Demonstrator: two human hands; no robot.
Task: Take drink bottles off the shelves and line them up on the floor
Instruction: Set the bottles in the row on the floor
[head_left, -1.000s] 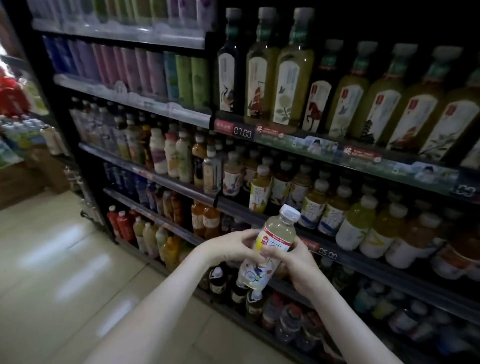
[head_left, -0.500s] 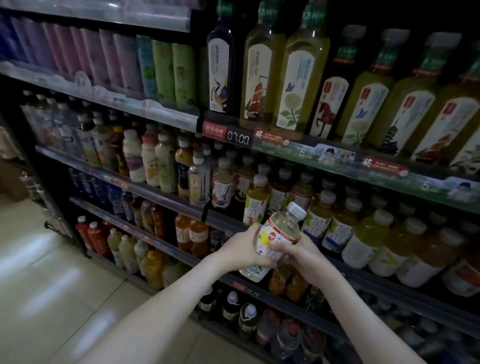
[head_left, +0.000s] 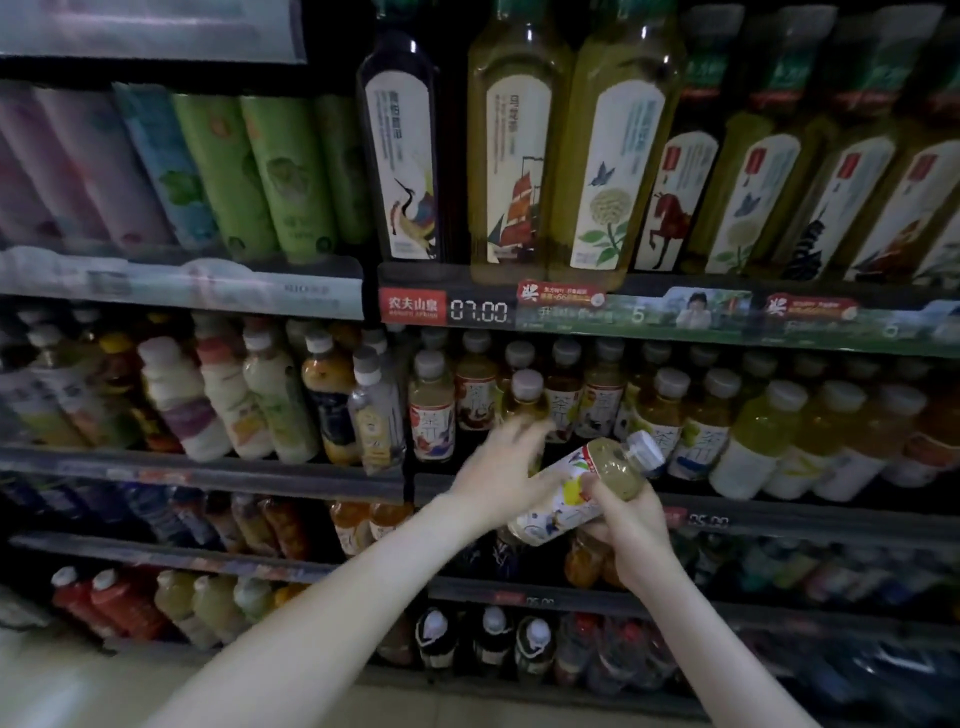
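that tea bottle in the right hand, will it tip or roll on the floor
The tea bottle looks full, so probably hefty for its size. Tall, slim and round, it may tip if bumped and would likely roll once down. The right hand holds it tilted, so it seems rigid enough.

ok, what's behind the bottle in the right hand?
Behind the tilted bottle held by the right hand: the dark shelf edge and a row of tea bottles. Their lower labels directly behind it are covered.
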